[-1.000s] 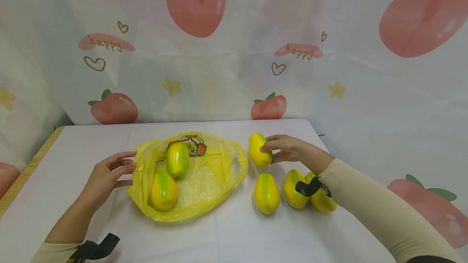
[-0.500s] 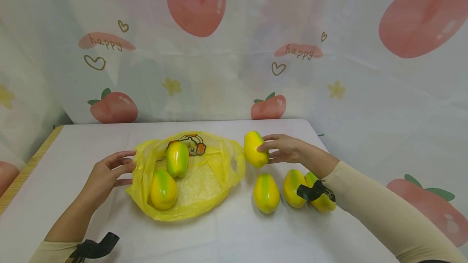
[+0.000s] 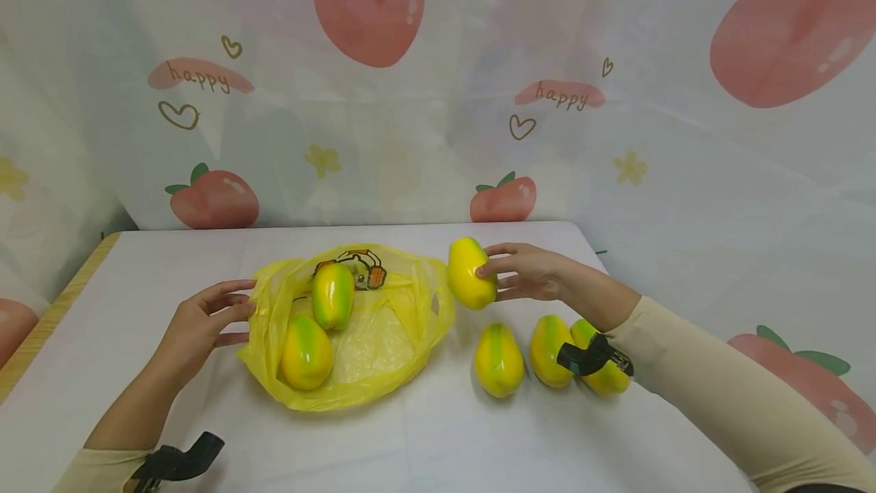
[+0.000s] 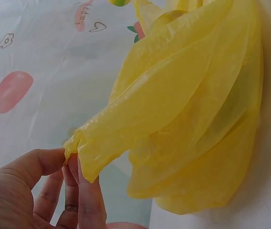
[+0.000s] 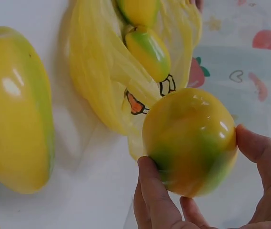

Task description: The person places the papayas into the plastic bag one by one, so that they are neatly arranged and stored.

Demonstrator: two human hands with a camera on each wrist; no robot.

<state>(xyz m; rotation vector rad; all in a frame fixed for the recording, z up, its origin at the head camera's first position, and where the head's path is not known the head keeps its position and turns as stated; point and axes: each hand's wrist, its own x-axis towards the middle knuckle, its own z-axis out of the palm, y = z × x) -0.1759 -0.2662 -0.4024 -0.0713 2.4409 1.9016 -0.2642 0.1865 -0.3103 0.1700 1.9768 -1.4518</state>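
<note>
A yellow plastic bag (image 3: 383, 341) lies open on the table, a cartoon print inside its far wall. Two yellow-green papayas rest in it, one farther back (image 3: 333, 297) and one nearer (image 3: 306, 353). My left hand (image 3: 205, 322) pinches the bag's left rim between thumb and fingers; the left wrist view shows the gathered plastic (image 4: 85, 152). My right hand (image 3: 530, 272) grips another papaya (image 3: 471, 274) by its sides, at the bag's right rim. From the right wrist view, that papaya (image 5: 190, 143) appears end-on between thumb and fingers.
To the right of the bag, three papayas stand on the white-covered table: one nearest the bag (image 3: 499, 361), one in the middle (image 3: 550, 351), and one (image 3: 605, 377) partly hidden by the black wrist mount (image 3: 588, 356). A fruit-printed cloth (image 3: 411, 135) hangs behind.
My right hand has carried its papaya left and slightly upward, to the bag's right rim. That rim has shifted a little left. The left hand has stayed in place.
</note>
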